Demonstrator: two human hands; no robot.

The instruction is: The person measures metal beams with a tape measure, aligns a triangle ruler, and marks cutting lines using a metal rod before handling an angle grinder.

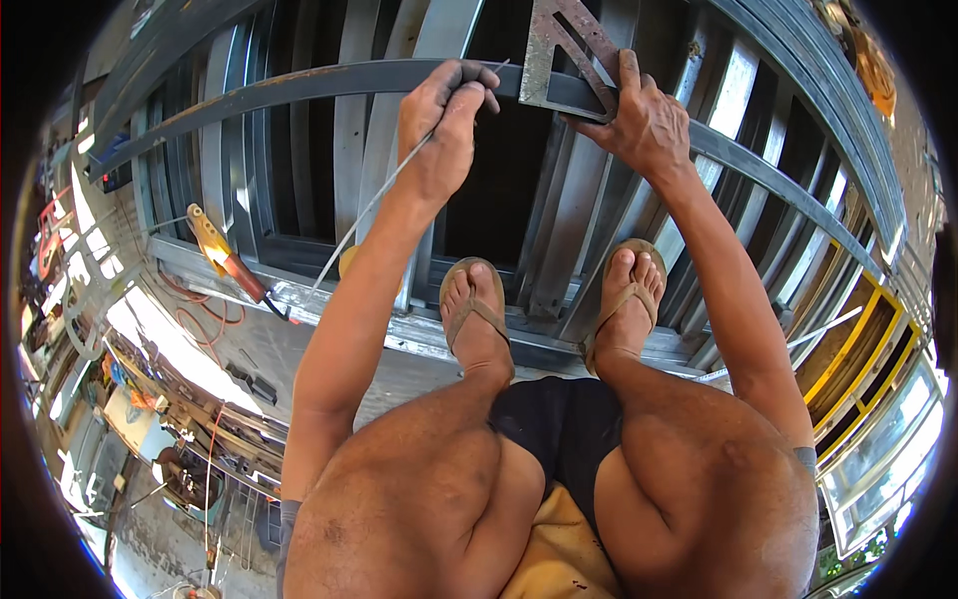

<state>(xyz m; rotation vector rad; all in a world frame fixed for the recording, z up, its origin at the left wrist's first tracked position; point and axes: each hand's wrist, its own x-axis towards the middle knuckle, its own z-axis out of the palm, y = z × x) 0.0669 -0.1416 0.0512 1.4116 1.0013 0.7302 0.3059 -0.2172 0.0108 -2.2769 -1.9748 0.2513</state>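
Observation:
My left hand grips a thin metal rod, its tip resting on a long grey steel bar that runs across the frame. My right hand presses a rusty triangular metal square flat against the same bar, fingers spread over its lower edge. The rod's tip lies just left of the square. I squat with both sandalled feet on a steel frame member below.
A steel frame of many parallel grey slats lies under the bar. A yellow-and-red handled tool with an orange cable rests at left. Yellow-edged frames stand at right. Workshop clutter fills the lower left.

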